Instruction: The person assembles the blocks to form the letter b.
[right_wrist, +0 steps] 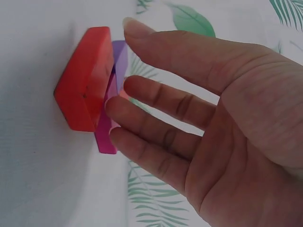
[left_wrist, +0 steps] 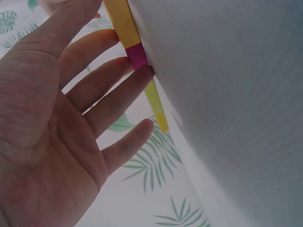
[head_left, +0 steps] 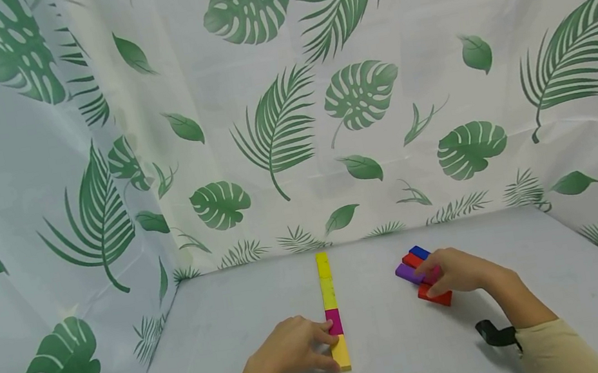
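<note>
**Hands on the block row and the pile**

The left hand [head_left: 295, 347] lays straight fingers against the row [head_left: 331, 308], likely steadying it. The right hand [head_left: 453, 271], fingers relaxed, touches the pile [head_left: 421, 275] just beside it, gripping nothing. Both lie on a grey table [head_left: 394, 341], walled by a leaf-print curtain [head_left: 274, 105].

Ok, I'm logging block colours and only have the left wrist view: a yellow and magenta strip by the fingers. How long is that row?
Observer: The row of flat yellow and magenta blocks has about five pieces, running away from the person on the grey table.
Operator: Where's the other hand?
Observer: The right hand rests on a loose cluster of red, purple and blue blocks, right of the row.
Operator: Gripping one?
Observer: Fingers look fairly straight, touching the red block.
</note>
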`<state>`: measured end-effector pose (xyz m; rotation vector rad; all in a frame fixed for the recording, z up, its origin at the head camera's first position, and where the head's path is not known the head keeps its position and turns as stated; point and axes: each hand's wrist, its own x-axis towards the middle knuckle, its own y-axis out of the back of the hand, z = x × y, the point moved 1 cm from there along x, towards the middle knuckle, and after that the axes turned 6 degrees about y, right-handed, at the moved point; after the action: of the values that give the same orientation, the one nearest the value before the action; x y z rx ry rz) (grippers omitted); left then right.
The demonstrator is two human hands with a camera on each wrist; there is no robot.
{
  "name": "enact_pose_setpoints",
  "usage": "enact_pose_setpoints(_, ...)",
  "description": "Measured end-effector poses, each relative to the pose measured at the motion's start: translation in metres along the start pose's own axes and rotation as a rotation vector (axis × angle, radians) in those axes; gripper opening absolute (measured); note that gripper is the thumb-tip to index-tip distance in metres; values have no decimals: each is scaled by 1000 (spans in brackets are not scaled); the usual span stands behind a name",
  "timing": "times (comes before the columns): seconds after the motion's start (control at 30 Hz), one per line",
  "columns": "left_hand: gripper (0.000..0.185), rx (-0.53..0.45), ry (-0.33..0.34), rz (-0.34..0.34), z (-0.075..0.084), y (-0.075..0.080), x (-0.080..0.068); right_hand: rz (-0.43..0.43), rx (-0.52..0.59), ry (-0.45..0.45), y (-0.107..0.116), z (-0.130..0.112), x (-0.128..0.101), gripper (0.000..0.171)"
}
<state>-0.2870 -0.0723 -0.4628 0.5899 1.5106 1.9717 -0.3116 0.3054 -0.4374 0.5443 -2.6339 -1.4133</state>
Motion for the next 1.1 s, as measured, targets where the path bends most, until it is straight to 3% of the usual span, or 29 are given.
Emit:
enact_pose_setpoints(0.5, 55, -20, 44, -30, 3, 2, -1, -20, -13, 10, -7, -2, -2, 35)
enact_pose_setpoints(1.1, 56, -9, 29, -17, 4, 4, -1, -27, -54, 36, -12, -11, 1, 36)
